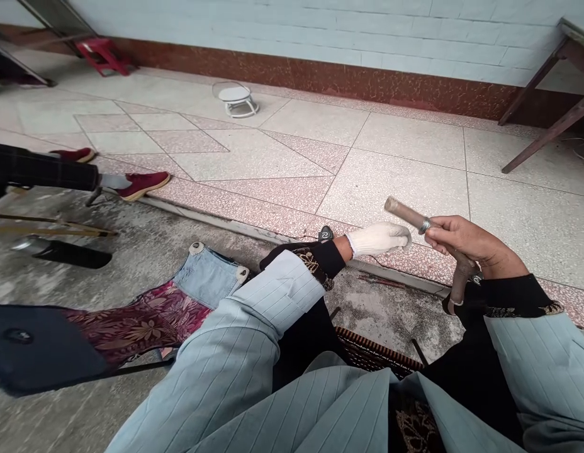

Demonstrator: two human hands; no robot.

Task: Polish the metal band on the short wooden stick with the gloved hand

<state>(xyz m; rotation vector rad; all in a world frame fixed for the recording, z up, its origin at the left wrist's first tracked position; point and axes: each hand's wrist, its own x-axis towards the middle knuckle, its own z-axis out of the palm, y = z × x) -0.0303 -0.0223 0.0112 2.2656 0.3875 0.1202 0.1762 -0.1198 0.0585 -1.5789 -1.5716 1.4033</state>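
My right hand, bare, is closed round a bent brown wooden stick. Silvery wire is wound in a tight band about the stick, just beyond my fingers. The stick's other end curves down below my palm, near the black cuff. My left hand wears a white knit glove and lies just left of the stick, apart from it. Its fingers are pressed together; whatever they may hold is too small to make out. Beneath the glove runs a thin dark line, perhaps wire or cord.
A small black device lies on the raised tiled ledge. To the left are a folding chair with patterned cloth, a black flask and another person's red shoe. A white stool and wooden table stand farther off.
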